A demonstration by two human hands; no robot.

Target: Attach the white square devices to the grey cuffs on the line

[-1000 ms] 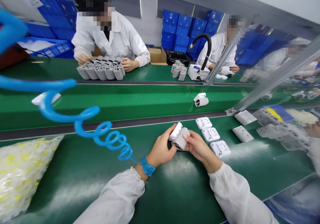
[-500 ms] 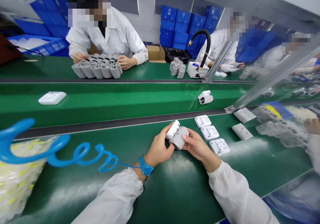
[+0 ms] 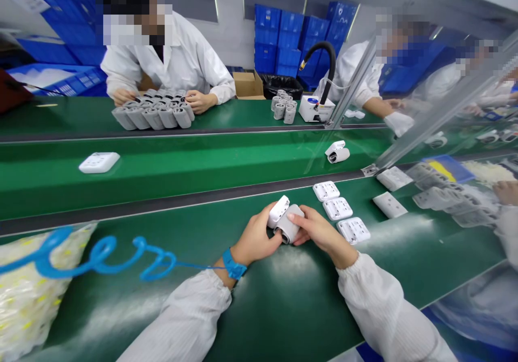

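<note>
White unit (image 3: pixel 278 211) with gray cuff (image 3: pixel 294 227) sits up between both hands, over the tabletop (image 3: pixel 283 313), about mid-frame. Left grip (image 3: pixel 256 238) closed on the pair from the left: fingers run behind the white unit, thumb tip at the cuff's lower left edge. Right grip (image 3: pixel 319 228) closed on the cuff from the right, thumb flat on its front face, fingers curled behind and under. So unit is on the left-grip side, cuff on the right-grip side, the two touching.

Looks: unit is a shallow white plastic box, rounded corners, tilted, narrow side toward camera, small dark marks along that side. Cuff is matte light-gray fabric, rolled into a short tube, dark inside showing at the lower end. Whether they're fastened together, can't tell; fingers cover the join.

Nearby: three white panels (image 3: pixel 338 209) in a row on the tabletop just right of the right grip, slotted faces up. Two pale plates (image 3: pixel 389 205) further right. Blue wristband (image 3: pixel 233 265) on left wrist, tied to coiled blue cord (image 3: pixel 65 272). Clear bag (image 3: pixel 26 302) with yellow-flecked contents far left.

Beyond the tabletop edge, green strip (image 3: pixel 202 165) carries one loose white box (image 3: pixel 99 162) at left and another box-and-cuff pair (image 3: pixel 338 152) at right.
</note>
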